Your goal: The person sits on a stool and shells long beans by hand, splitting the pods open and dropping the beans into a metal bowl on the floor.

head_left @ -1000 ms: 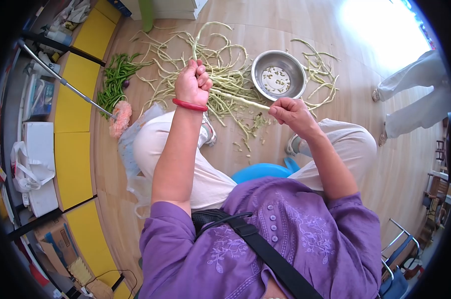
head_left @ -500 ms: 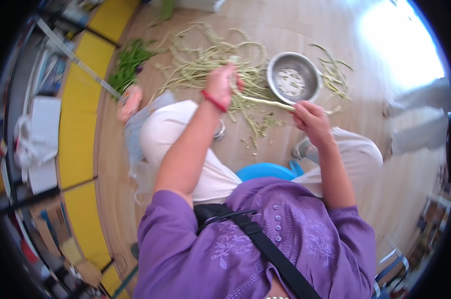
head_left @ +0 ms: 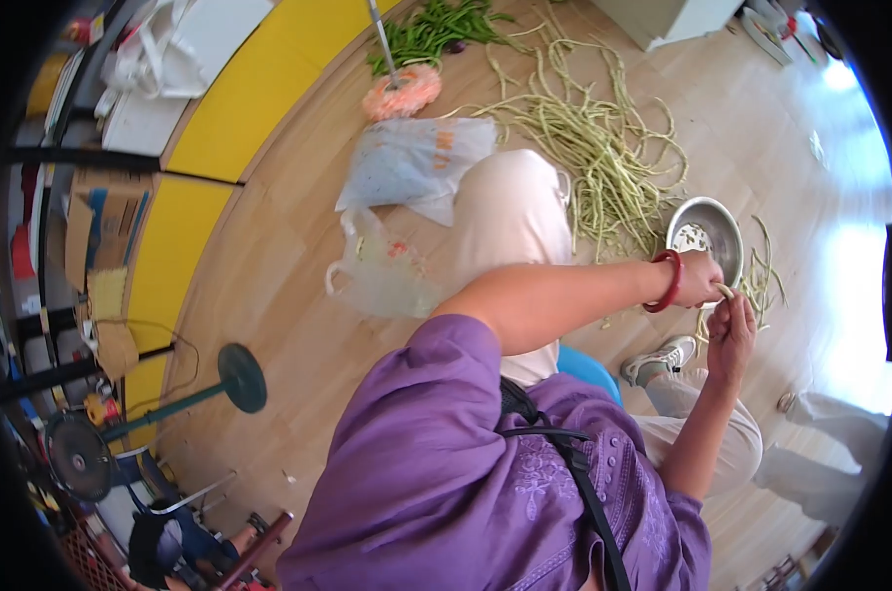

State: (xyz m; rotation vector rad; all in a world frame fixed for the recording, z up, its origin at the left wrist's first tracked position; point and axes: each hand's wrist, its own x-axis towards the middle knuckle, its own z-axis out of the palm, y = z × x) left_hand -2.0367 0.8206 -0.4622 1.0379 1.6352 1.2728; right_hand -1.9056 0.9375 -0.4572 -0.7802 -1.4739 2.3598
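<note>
My left hand (head_left: 700, 280), with a red bangle at the wrist, is closed beside the near rim of a steel bowl (head_left: 732, 236). Just below it, my right hand (head_left: 732, 333) is closed too. Between the two sits a short visible stretch of a pale green long bean (head_left: 725, 292), gripped by both; the rest of it is hidden by my fingers. Cut bean pieces (head_left: 694, 236) lie in the bottom of the bowl. A tangled heap of long beans (head_left: 604, 148) spreads over the floor to the bowl's left, and a few more beans (head_left: 764, 276) lie at its right.
Green leafy vegetables (head_left: 431, 34) and a pink mop head (head_left: 403, 92) are at the upper left. Plastic bags (head_left: 407, 163) lie beside my left knee. A blue stool (head_left: 589, 372) is under me. Another person's legs (head_left: 820, 443) are at the right; a fan (head_left: 80, 455) stands lower left.
My view has swung left, so the scene sits farther right. My left hand has moved across to my right hand beside the bowl; the bean no longer stretches between widely separated hands.
</note>
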